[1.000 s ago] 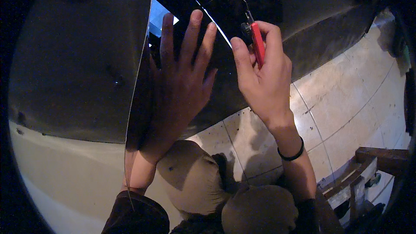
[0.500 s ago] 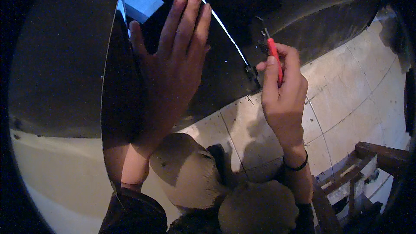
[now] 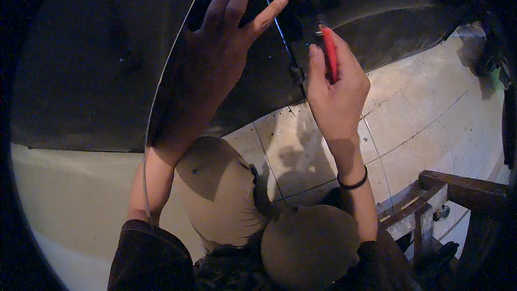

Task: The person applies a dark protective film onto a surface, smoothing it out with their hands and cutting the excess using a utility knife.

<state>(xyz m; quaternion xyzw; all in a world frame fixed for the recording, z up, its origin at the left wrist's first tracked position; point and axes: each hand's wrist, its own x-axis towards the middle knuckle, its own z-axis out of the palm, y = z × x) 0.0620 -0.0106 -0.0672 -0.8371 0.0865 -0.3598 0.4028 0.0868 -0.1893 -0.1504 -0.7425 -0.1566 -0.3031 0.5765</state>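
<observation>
My left hand (image 3: 218,56) lies over a dark surface (image 3: 91,86), with its fingers spread and nothing in them. In my right hand (image 3: 340,78) is a slim red-handled tool (image 3: 330,56); its metal end is too dark to make out its kind. That hand is just right of a thin bright blue-white line (image 3: 283,35) on the dark surface. At the line's near end sits a small black piece (image 3: 296,74), apart from my right fingers. A thin pale curved line (image 3: 159,82) runs beside my left hand and down across my forearm.
Below me are my knees (image 3: 218,188) in beige trousers, over a light tiled floor (image 3: 409,108). A dark wooden frame (image 3: 463,183) stands at the lower right. Dark, unclear objects (image 3: 487,48) are at the far right.
My left hand has moved up, its outer finger now spread farther out. My right hand has shifted up and slightly left with the red-handled tool. Less of the blue-lit patch shows.
</observation>
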